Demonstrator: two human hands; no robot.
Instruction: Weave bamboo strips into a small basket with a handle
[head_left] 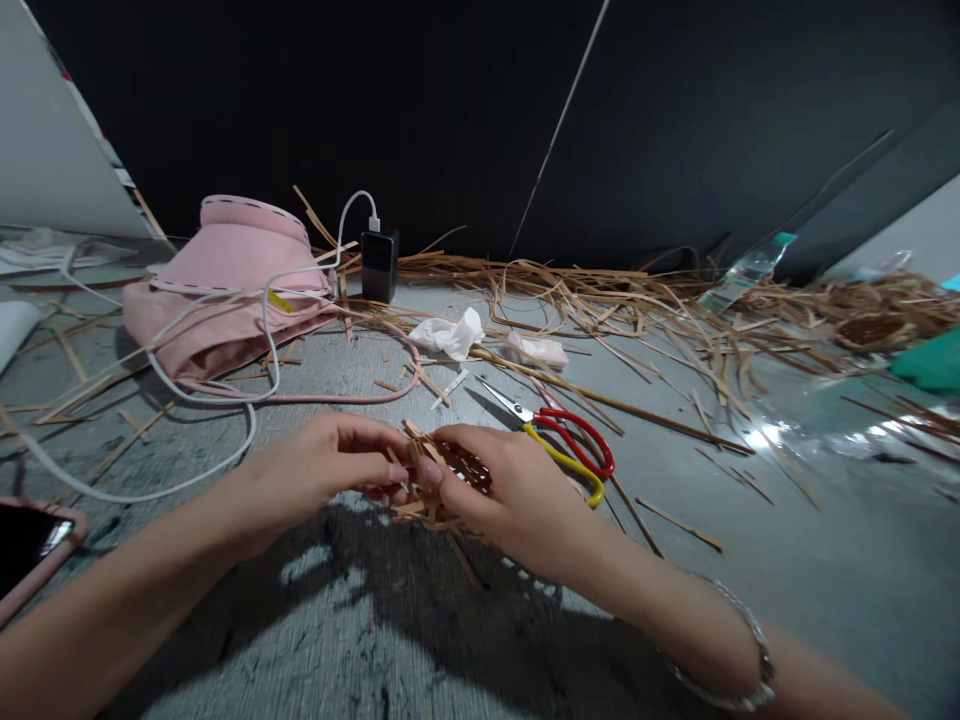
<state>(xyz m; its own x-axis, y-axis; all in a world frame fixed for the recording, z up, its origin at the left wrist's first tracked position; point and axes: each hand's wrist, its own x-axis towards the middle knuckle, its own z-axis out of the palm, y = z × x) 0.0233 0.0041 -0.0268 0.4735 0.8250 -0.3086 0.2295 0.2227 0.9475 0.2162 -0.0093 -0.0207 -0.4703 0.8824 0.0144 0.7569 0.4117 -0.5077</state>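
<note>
A small woven piece of brown strips (429,508) is held between both hands, its strip ends sticking out at the top and bottom. My left hand (337,462) pinches strips at its left side, fingers bent together. Around its right side my right hand (504,492) is wrapped, with the thumb pressed on the strips near the middle. The palm and fingers hide much of the weave. Just beyond my right hand lie scissors (574,440) with one red and one yellow handle, blades pointing up and left.
A pink sun visor (240,250) with a white cable lies at the back left, beside a black power bank (379,265). Crumpled tissue (450,335) lies ahead. Loose strips (600,290) line the dark wall. A phone (34,550) is at left, a plastic bottle (750,272) at right.
</note>
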